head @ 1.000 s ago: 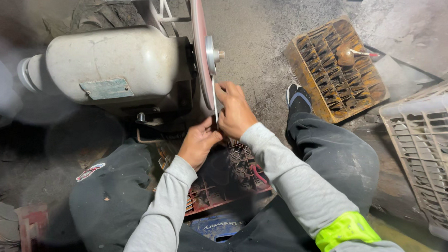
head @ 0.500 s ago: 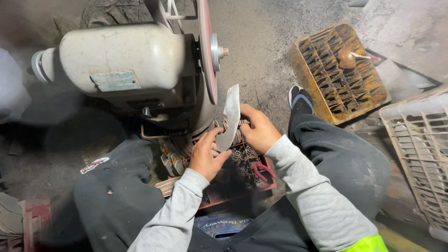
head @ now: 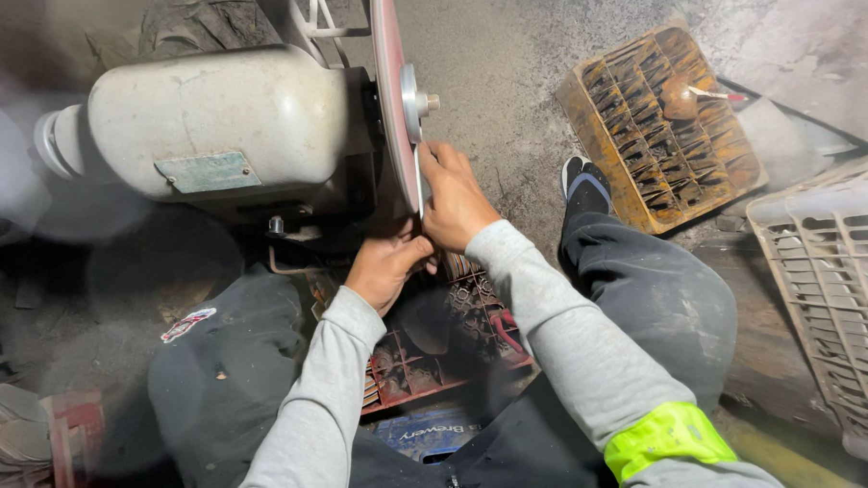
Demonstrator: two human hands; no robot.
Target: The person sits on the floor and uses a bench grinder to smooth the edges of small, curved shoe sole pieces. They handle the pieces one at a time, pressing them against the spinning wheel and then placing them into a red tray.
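Both our grips clench a thin metal blade, barely visible edge-on: right hand [head: 455,201] above, left hand [head: 385,266] below, pressing it to the face of the red grinding disc [head: 393,89]. Half a second ago we held the blade clear, flat side up; now it is back on the wheel beside the grey motor [head: 226,131].

Gritty floor [head: 517,74] w/ rusty crate [head: 664,127], white crate [head: 827,287].
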